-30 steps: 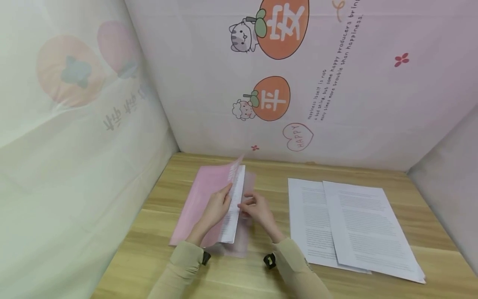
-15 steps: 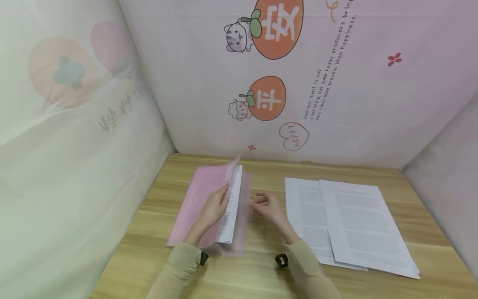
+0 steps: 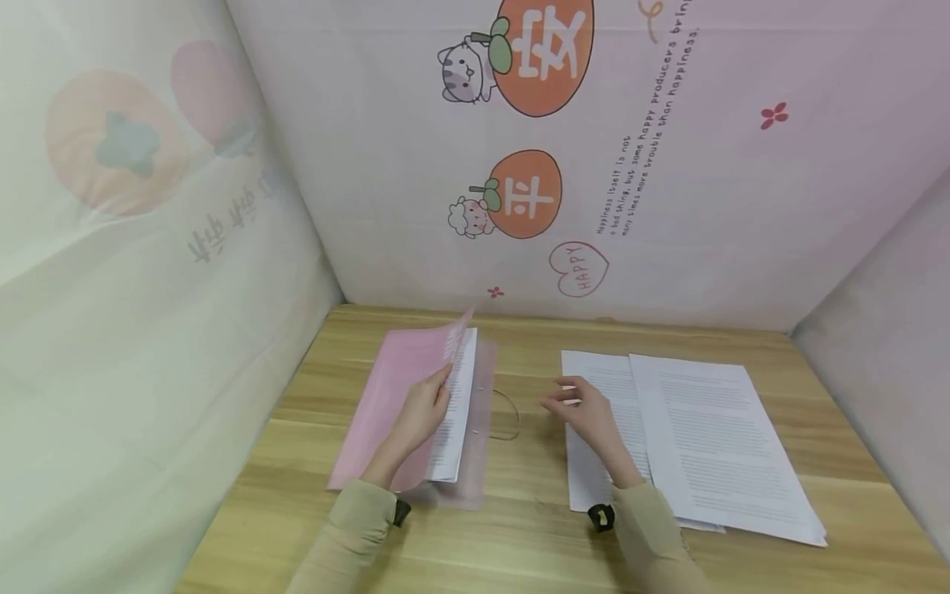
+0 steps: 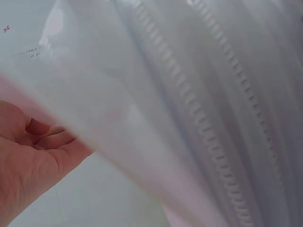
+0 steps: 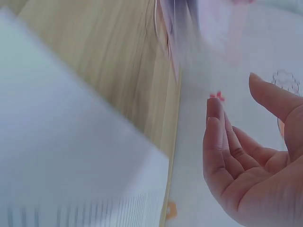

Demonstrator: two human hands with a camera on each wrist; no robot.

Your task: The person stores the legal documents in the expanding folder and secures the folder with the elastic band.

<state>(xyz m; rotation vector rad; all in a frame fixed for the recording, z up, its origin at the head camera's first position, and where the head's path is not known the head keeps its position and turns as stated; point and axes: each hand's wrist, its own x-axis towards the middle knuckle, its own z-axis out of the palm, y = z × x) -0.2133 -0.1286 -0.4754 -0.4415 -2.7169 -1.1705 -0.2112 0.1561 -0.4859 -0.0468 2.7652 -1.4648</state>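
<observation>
A pink plastic folder point(image 3: 408, 375) lies on the left part of the table, its top cover raised. My left hand point(image 3: 421, 406) holds this cover at its right edge, and in the left wrist view the fingers point(image 4: 61, 146) curl at the pink border. White printed sheets point(image 3: 458, 412) show inside, over a translucent pink flap point(image 3: 475, 462). From the flap's edge a thin cord point(image 3: 519, 417) loops out onto the table. My right hand point(image 3: 590, 412) hovers over the left edge of the loose papers point(image 3: 594, 478), thumb and fingers apart with nothing between them.
Two overlapping stacks of printed paper lie on the right, the upper one point(image 3: 712, 445) slightly askew. The wooden table point(image 3: 519, 536) meets a printed cloth backdrop point(image 3: 668, 272) behind and a cloth side wall point(image 3: 148, 330) at left.
My right hand has let go of the cord at the folder's edge and moved right to the loose papers. The left hand keeps its hold on the cover.
</observation>
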